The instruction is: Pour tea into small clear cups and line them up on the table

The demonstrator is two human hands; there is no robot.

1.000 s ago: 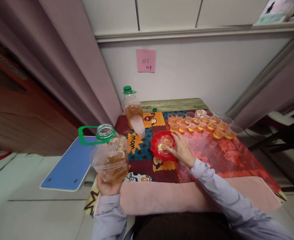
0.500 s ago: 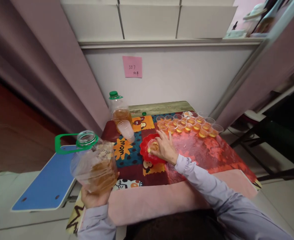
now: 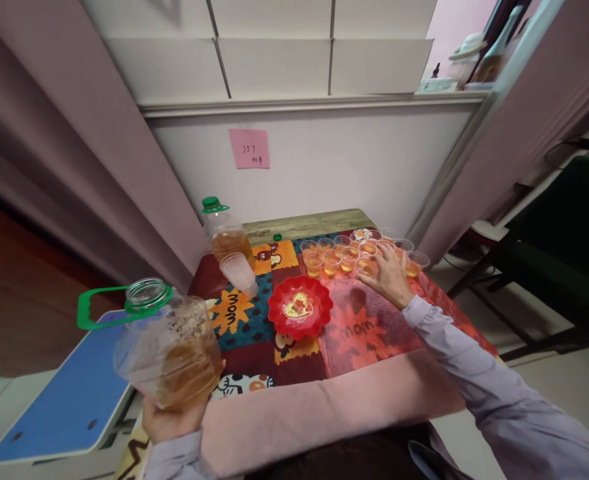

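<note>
My left hand (image 3: 167, 417) grips the base of a large clear plastic jug (image 3: 169, 350), tilted, uncapped, with amber liquid and a green handle ring, held off the table's left edge. My right hand (image 3: 388, 273) reaches to the back right, its fingers closed round a small clear cup (image 3: 367, 267) of amber liquid at the front of a cluster of several filled cups (image 3: 344, 252). A red scalloped plate (image 3: 299, 307) with a heart picture sits bare in the middle of the table.
A second jug with a green cap (image 3: 220, 230) stands at the back left, a stack of clear cups (image 3: 239, 272) leaning before it. A small green cap (image 3: 277, 237) lies on the wooden table top. A colourful cloth covers the table; a blue board (image 3: 59, 407) is left.
My right hand lifted the small cup off the red plate and carried it right and back to the cluster of cups. The plate now has nothing on it. The jug stayed in my left hand.
</note>
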